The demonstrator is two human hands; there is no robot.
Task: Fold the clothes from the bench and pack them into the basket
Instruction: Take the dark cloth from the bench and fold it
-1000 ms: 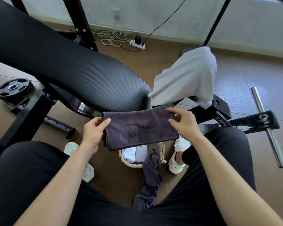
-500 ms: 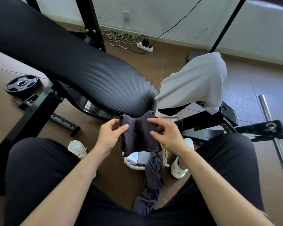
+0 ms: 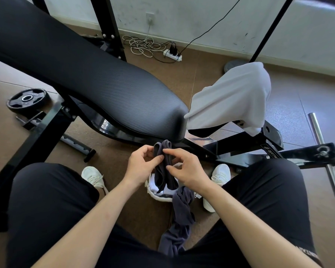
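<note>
Gym floor | dark cloth (image 3: 167, 177) pinched between left hand (image 3: 139, 166), right hand (image 3: 188, 171) | above basket (image 3: 159, 197)

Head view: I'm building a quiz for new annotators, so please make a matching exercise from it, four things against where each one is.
Things:
1. folded dark cloth
2. white garment
3. weight plate
4. basket

Places:
A. flat on the floor at the far left
B. draped over one end of the bench
C. on the floor between the left shoe and the right shoe
D. pinched between the left hand and the right hand

Pairs: 1-D, 2-B, 3-A, 4-C
</note>
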